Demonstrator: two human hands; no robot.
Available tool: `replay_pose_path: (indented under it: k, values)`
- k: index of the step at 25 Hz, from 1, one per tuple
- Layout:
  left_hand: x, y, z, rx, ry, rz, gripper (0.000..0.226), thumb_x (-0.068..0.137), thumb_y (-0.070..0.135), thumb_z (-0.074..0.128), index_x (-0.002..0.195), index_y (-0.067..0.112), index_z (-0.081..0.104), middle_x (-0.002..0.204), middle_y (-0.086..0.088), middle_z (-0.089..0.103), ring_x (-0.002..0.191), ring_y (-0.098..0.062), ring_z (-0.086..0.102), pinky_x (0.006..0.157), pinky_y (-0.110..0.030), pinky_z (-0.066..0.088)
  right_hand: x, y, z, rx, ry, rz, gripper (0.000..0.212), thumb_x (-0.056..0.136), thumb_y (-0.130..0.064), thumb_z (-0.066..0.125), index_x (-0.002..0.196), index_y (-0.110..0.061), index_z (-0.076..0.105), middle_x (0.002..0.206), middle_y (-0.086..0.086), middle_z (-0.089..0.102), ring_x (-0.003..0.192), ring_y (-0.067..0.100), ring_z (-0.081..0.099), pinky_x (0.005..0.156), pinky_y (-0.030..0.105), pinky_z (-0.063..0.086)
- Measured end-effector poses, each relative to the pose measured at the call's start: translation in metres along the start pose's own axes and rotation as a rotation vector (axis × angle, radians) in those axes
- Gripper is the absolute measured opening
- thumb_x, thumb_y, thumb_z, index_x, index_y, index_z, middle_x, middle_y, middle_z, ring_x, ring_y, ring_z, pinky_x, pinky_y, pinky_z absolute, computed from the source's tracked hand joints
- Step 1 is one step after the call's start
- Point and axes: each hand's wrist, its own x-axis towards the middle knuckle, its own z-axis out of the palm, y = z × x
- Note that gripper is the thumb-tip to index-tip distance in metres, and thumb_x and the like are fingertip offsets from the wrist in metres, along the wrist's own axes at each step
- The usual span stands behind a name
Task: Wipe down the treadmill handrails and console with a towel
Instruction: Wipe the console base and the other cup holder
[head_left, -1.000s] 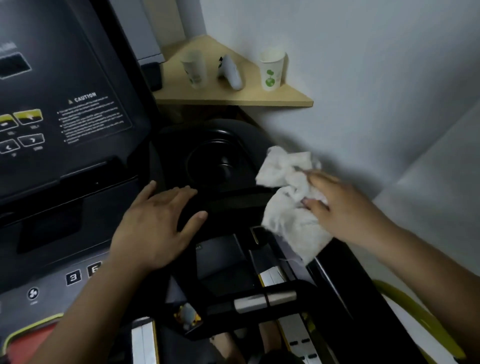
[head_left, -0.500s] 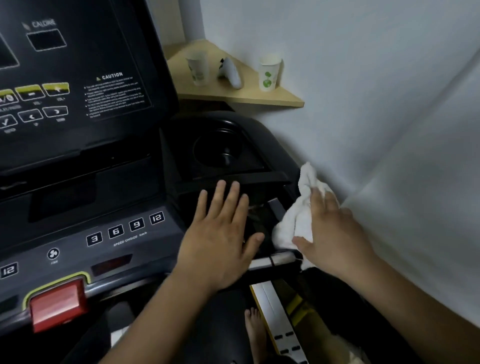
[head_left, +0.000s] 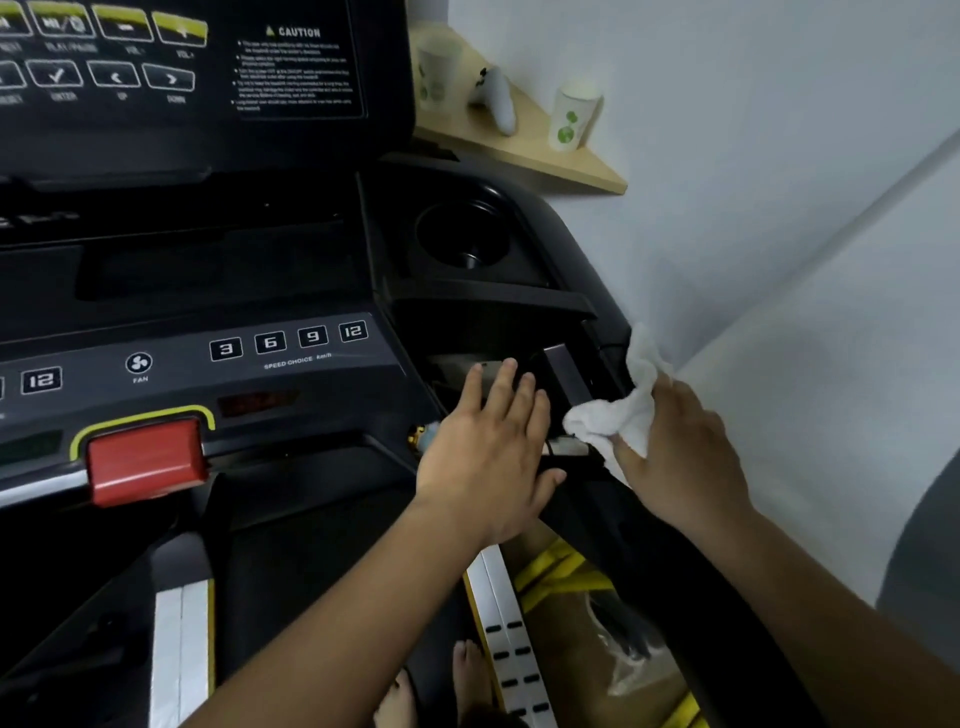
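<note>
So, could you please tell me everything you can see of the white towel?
The white towel is a small, soft, terry-looking cloth, bunched and crumpled rather than folded. The right hand grips it, fingers curled over its lower part, and holds it against the black right handrail of the treadmill, close to the wall. One loose corner sticks up above the hand; another lobe bulges left towards the open left hand, which does not touch it. It shows no visible stains.

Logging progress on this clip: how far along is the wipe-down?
Done: nothing shows as wiped. In hand: the right hand presses the towel on the right handrail by the cup holder; the left hand lies flat beside it. Left: the console, judging by the towel's place.
</note>
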Motion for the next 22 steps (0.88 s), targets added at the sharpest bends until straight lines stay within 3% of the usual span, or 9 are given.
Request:
replay_pose_path:
  k: [4,7,11,15,19,22]
  values:
    - [0.002,0.004,0.001,0.015,-0.010,-0.024,0.080,0.099,0.062,0.017,0.156,0.007,0.004,0.164,-0.017,0.008,0.151,-0.037,-0.004,0.121,-0.056,0.000,0.074,-0.024,0.001,0.123,-0.141,0.093,0.086,0.082,-0.061,0.060,0.144,-0.013,0.025,0.134,0.015,0.051,0.116,0.036,0.055,0.091,0.041,0.046]
    - [0.002,0.002,-0.002,0.029,-0.024,-0.042,0.081,0.098,0.064,0.017,0.156,0.008,0.007,0.164,-0.015,0.011,0.151,-0.035,-0.002,0.121,-0.055,0.001,0.097,-0.037,0.000,0.208,-0.098,0.071,0.086,0.080,-0.059,0.063,0.143,-0.014,0.027,0.134,0.014,0.051,0.117,0.035,0.053,0.091,0.040,0.044]
    - [0.002,0.017,0.003,0.017,-0.008,-0.061,0.078,0.097,0.062,0.026,0.155,0.011,0.018,0.162,-0.015,0.019,0.151,-0.035,0.010,0.121,-0.055,0.004,0.042,-0.009,-0.010,0.135,-0.144,0.000,0.092,0.080,-0.050,0.065,0.150,-0.016,0.015,0.145,0.015,0.039,0.122,0.038,0.047,0.096,0.043,0.042]
    - [0.014,0.051,0.016,-0.017,-0.009,-0.037,0.073,0.093,0.057,0.043,0.151,0.013,0.032,0.159,-0.014,0.028,0.142,-0.035,0.033,0.120,-0.053,0.016,-0.030,0.020,-0.014,0.011,-0.119,-0.002,0.090,0.083,-0.054,0.061,0.149,-0.018,0.011,0.145,0.012,0.039,0.116,0.035,0.051,0.085,0.039,0.048]
    - [0.020,0.054,0.016,-0.035,0.004,-0.041,0.071,0.089,0.054,0.047,0.145,0.013,0.040,0.152,-0.012,0.041,0.125,-0.031,0.050,0.113,-0.047,0.033,0.038,0.011,-0.012,0.294,-0.325,0.067,0.099,0.076,-0.059,0.068,0.148,-0.018,0.015,0.140,0.009,0.047,0.118,0.030,0.054,0.087,0.038,0.048]
    - [0.019,0.055,0.013,-0.035,0.015,-0.036,0.066,0.085,0.050,0.038,0.139,0.012,0.044,0.138,-0.007,0.053,0.111,-0.028,0.056,0.108,-0.044,0.037,0.087,-0.006,-0.007,0.441,-0.300,0.070,0.102,0.072,-0.066,0.065,0.149,-0.017,0.018,0.142,0.008,0.047,0.123,0.028,0.052,0.092,0.037,0.045]
